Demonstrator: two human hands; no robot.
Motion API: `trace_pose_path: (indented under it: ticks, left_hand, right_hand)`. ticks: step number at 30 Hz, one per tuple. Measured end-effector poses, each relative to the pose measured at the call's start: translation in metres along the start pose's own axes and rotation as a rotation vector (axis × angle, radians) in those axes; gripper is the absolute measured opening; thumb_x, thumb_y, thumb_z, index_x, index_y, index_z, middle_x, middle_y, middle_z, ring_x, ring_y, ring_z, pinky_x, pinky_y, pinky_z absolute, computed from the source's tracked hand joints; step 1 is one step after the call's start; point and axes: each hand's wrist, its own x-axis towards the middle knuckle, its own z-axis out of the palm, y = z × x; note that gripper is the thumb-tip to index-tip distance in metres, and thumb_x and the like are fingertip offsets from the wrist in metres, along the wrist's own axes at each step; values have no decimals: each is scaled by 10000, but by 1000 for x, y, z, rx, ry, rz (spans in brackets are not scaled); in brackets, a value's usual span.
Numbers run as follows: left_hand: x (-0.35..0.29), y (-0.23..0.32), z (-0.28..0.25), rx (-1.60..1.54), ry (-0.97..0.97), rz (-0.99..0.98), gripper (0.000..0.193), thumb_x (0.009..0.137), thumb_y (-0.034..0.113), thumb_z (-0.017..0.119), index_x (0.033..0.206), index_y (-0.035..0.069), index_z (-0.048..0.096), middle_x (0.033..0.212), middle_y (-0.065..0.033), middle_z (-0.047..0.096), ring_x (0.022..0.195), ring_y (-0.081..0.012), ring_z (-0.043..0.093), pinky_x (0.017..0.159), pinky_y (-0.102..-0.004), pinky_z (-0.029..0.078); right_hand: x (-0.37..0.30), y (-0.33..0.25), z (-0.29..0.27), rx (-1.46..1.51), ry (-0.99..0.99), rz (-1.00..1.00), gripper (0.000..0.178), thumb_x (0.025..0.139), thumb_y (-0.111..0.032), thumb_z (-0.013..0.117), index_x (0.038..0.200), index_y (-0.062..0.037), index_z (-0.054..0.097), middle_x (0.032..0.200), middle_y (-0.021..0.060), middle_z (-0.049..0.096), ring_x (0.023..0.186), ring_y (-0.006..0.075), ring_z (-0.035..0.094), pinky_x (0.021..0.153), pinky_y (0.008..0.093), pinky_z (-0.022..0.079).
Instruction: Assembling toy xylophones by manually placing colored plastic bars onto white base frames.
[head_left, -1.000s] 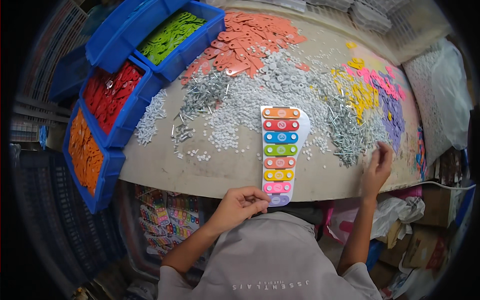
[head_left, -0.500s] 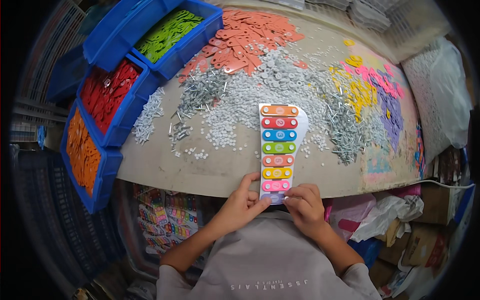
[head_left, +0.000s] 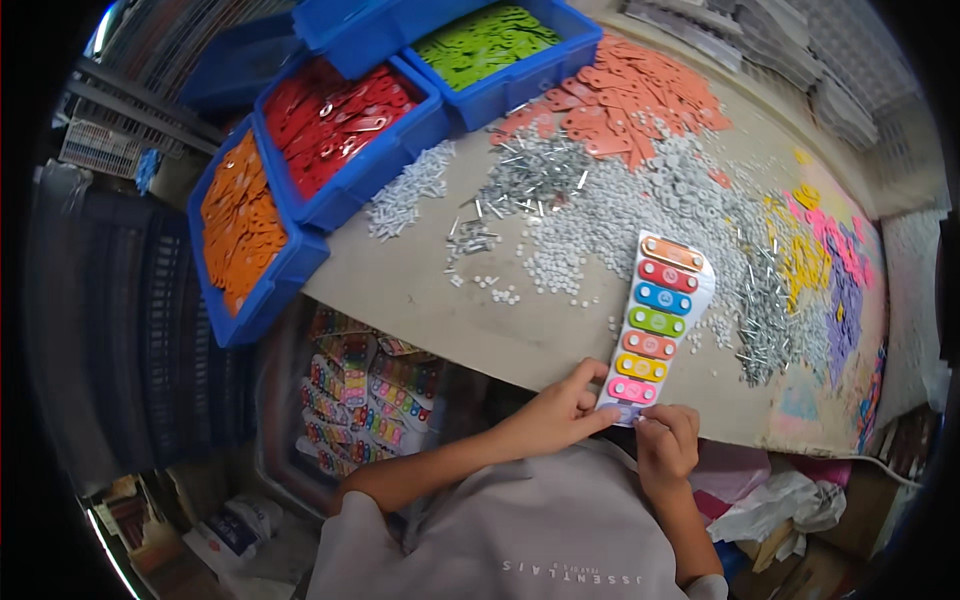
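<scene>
A toy xylophone (head_left: pixel 658 321) with a white base and a column of coloured bars lies at the table's front edge, its wide end pointing away from me. White caps sit at the ends of most bars. My left hand (head_left: pixel 560 410) grips the near left edge, thumb on the lowest purple bar (head_left: pixel 626 411). At that bar's right end, my right hand (head_left: pixel 668 448) is closed in a pinch. Something small and white shows by its fingertips; whether it is held or rests on the bar, I cannot tell.
Blue bins hold orange (head_left: pixel 240 225), red (head_left: pixel 335 125) and green bars (head_left: pixel 485 45) at the left. Loose salmon bars (head_left: pixel 640 95), white caps (head_left: pixel 570 240) and metal pins (head_left: pixel 535 170) cover the table, with yellow bars (head_left: pixel 800 245) at right. Finished-looking xylophones (head_left: pixel 365 395) lie below the table edge.
My view has turned left, so the table, bins and xylophone sit farther right and look tilted. Both hands stay at the xylophone's near end, the right still pinched by the purple bar.
</scene>
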Motion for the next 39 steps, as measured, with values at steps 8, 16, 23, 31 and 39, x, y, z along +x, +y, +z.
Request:
trace_pose_path:
  ticks: [8, 16, 23, 31, 39]
  left_hand:
    - [2, -2, 2, 55, 72, 63, 471, 997, 216, 664, 1301, 27, 358, 697, -6, 582, 613, -42, 488, 520, -248, 356]
    - [5, 6, 2, 39, 56, 66, 405, 990, 222, 659, 1198, 33, 368, 574, -22, 528, 490, -103, 463, 457, -305, 337]
    - [10, -9, 8, 92, 155, 266, 347, 968, 151, 659, 1143, 37, 383, 557, -56, 540, 483, -141, 502, 464, -338, 342]
    - [-6, -5, 9, 76, 261, 331, 340, 963, 132, 654, 1171, 49, 398, 560, -66, 561, 485, -179, 526, 483, -359, 352]
    - [-63, -23, 2, -142, 555, 764, 1097, 845, 449, 809, 1603, 41, 128, 1621, -166, 248, 1472, -308, 310, 1192, -431, 279]
  right_hand:
    - [3, -9, -8, 500, -104, 787, 215, 858, -5, 705, 965, -63, 527, 934, 65, 603, 741, 128, 556, 673, 255, 457]
    - [18, 2, -11, 807, -371, 996, 142, 997, -161, 611, 1058, -55, 540, 650, -19, 551, 460, 50, 469, 401, 207, 376]
    - [19, 11, -9, 779, -432, 919, 213, 1020, -219, 609, 1090, -23, 567, 663, -22, 553, 463, 43, 470, 415, 207, 404]
    - [20, 3, -5, 659, -261, 762, 145, 963, -124, 659, 999, -20, 566, 633, -22, 553, 499, 60, 501, 457, 216, 400]
    - [51, -65, 15, 44, -493, -279, 248, 756, -75, 793, 799, -48, 550, 620, 97, 484, 547, 310, 512, 505, 420, 378]
